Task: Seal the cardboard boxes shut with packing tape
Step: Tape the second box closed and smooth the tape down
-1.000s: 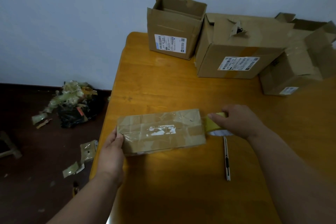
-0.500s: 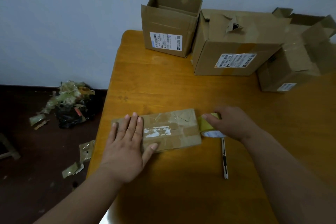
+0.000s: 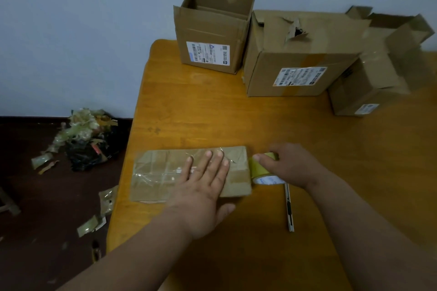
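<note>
Left hand (image 3: 203,186): flat, fingers straight, pressing the low taped brown cardboard box (image 3: 165,172) at the wooden table's (image 3: 236,120) near-left edge.
Right hand (image 3: 290,165): gripping the yellowish packing-tape roll (image 3: 259,168) against the box's right end.
Technique: keep tape taut, smooth firmly towards the roll.

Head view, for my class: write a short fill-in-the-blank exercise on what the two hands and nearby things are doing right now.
1. The left hand lies flat on the ____ box.
2. The right hand holds the roll of ____ at the box's right end.
3. The utility knife lies on the table, touched by ____ hand.
4. The small box with upright flaps at the back stands ____.

Missing words: flat; tape; neither; open
</note>
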Action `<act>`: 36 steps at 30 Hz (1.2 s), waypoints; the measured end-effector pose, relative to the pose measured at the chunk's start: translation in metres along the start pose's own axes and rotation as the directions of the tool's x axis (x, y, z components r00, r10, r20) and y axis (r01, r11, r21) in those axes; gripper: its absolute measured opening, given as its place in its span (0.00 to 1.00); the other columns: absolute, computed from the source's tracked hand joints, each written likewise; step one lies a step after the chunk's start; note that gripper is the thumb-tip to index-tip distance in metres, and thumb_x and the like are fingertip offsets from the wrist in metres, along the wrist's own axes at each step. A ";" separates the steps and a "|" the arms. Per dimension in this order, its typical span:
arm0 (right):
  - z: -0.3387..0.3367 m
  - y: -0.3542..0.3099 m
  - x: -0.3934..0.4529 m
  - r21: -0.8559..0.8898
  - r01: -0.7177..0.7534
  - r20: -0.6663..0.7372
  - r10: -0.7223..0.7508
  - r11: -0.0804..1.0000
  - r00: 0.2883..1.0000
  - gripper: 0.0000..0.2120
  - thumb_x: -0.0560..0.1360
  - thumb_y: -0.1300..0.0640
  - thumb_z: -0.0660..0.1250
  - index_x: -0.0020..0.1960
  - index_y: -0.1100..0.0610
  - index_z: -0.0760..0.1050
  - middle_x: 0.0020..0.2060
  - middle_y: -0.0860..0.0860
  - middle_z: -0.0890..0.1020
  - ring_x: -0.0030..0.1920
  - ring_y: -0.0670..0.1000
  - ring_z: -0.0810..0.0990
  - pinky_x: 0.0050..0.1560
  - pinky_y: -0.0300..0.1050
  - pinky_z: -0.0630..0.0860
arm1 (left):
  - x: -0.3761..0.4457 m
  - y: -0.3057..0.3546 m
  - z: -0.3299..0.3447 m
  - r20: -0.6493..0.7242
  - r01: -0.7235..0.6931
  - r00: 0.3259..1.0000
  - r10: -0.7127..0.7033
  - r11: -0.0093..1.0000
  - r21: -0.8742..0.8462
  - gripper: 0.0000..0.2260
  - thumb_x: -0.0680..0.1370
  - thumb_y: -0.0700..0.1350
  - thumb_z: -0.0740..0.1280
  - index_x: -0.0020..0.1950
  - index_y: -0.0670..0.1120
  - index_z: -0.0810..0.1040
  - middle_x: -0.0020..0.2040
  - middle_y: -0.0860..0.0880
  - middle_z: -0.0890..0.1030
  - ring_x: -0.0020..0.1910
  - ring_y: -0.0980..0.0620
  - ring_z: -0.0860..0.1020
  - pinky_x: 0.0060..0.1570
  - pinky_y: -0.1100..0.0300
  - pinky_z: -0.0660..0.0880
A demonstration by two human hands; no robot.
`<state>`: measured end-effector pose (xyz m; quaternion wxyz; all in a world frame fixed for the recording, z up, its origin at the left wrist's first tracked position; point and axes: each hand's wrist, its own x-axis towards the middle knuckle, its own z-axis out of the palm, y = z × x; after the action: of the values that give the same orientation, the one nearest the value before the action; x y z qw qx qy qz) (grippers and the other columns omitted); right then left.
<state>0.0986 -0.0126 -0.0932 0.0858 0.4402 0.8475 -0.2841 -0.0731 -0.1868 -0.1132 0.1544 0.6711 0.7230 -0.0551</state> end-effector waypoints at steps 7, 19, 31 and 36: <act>0.005 -0.002 -0.002 0.040 0.034 -0.014 -0.034 0.999 0.999 0.19 0.77 0.37 0.61 0.38 0.51 0.71 0.32 0.48 0.74 0.34 0.49 0.72 0.33 0.44 0.64 | 0.012 0.011 -0.011 0.037 -0.096 0.995 0.095 0.995 0.016 0.42 0.78 0.70 0.48 0.77 0.48 0.30 0.77 0.48 0.28 0.75 0.48 0.27 0.75 0.45 0.33; 0.007 0.003 -0.014 0.486 -0.067 0.076 0.034 0.872 0.997 0.15 0.79 0.46 0.65 0.42 0.56 0.75 0.37 0.51 0.76 0.38 0.49 0.73 0.39 0.44 0.68 | 0.029 0.011 -0.008 0.079 -0.133 0.988 0.132 0.991 0.005 0.44 0.77 0.67 0.57 0.77 0.52 0.29 0.77 0.50 0.28 0.76 0.48 0.30 0.75 0.45 0.38; 0.021 0.036 -0.032 0.954 -0.293 0.289 0.066 0.065 0.955 0.46 0.48 0.45 0.85 0.61 0.61 0.75 0.53 0.58 0.82 0.53 0.56 0.82 0.48 0.48 0.80 | 0.036 -0.004 -0.025 0.017 0.003 1.000 -0.002 0.998 -0.069 0.55 0.64 0.73 0.64 0.77 0.59 0.33 0.74 0.48 0.53 0.73 0.45 0.53 0.73 0.35 0.43; -0.013 0.026 -0.040 0.966 -0.128 0.120 -0.050 -0.224 0.992 0.52 0.52 0.47 0.85 0.70 0.63 0.70 0.67 0.63 0.75 0.67 0.65 0.74 0.67 0.63 0.71 | 0.027 -0.001 -0.049 -0.172 -0.058 0.985 0.012 0.962 -0.267 0.55 0.58 0.76 0.58 0.78 0.59 0.36 0.71 0.48 0.57 0.71 0.46 0.57 0.72 0.37 0.50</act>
<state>0.1440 -0.0218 -0.0775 -0.2338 0.3506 0.2847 -0.8610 -0.0833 -0.1468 -0.0747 0.1840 0.6587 0.7221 0.1039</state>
